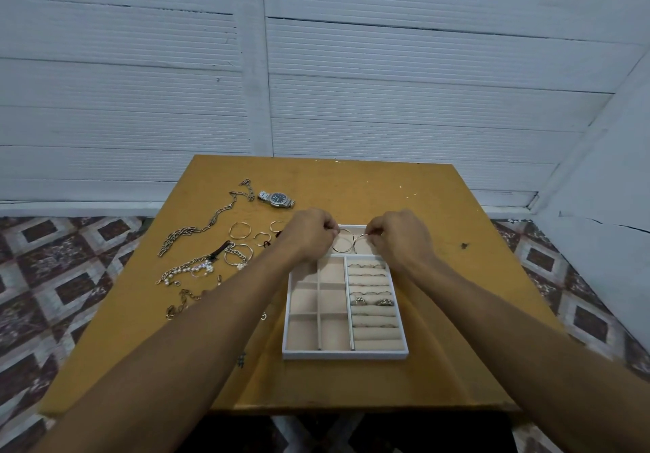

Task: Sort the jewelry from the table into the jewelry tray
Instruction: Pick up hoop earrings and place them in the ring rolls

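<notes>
Both hands are out over the far end of the tray [344, 355], which is white with a beige lining and sits on the yellow-brown table [404, 199].

Left hand [309, 234]: fingers curled in, tips pinching the far edge of a thin gold hoop [342, 249].

Right hand [401, 238]: same curl, tips pinching a second hoop [357, 246].

The two hoops lie side by side, just touching or nearly so, over the wide far compartment (cannot tell if they rest on the lining).

Ring rolls down the tray's right column hold several rings [358, 300]. The small square compartments show only lining.

Left of the tray, loose on the table:
- a watch [276, 199]
- a long chain [207, 222]
- more hoops [240, 230]
- a pearl bracelet [197, 269]
- further small pieces, partly hidden under the left forearm
</notes>
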The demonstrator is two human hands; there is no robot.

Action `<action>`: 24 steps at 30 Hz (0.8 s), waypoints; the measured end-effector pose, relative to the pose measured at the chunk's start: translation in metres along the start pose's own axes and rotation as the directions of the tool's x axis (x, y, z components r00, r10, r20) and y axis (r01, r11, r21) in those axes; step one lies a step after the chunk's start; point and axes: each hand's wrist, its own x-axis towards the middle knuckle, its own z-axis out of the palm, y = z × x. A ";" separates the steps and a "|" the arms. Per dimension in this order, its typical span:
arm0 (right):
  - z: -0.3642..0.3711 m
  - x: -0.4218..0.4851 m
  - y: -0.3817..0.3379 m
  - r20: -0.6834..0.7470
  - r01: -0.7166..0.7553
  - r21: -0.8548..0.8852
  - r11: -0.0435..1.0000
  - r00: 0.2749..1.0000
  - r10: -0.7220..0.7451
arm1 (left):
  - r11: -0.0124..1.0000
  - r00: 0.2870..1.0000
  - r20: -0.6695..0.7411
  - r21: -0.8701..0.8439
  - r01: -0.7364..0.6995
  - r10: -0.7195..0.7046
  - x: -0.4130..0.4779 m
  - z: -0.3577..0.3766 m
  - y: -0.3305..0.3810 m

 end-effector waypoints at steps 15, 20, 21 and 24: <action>0.003 -0.003 -0.001 0.036 -0.051 -0.141 0.989 0.998 0.056 | 1.000 1.000 -0.012 0.022 -0.006 0.006 0.007 0.010 0.001; 0.000 -0.003 -0.002 0.049 -0.068 -0.120 0.990 0.996 0.074 | 1.000 1.000 -0.014 0.026 0.012 -0.012 0.009 0.013 0.005; -0.001 -0.004 -0.001 0.040 -0.067 -0.103 0.992 0.997 0.071 | 0.999 1.000 -0.011 0.029 0.012 -0.012 0.009 0.014 0.006; -0.005 -0.005 0.003 -0.034 -0.043 -0.054 0.998 0.999 0.041 | 0.999 1.000 -0.019 0.048 0.013 -0.012 0.010 0.017 0.008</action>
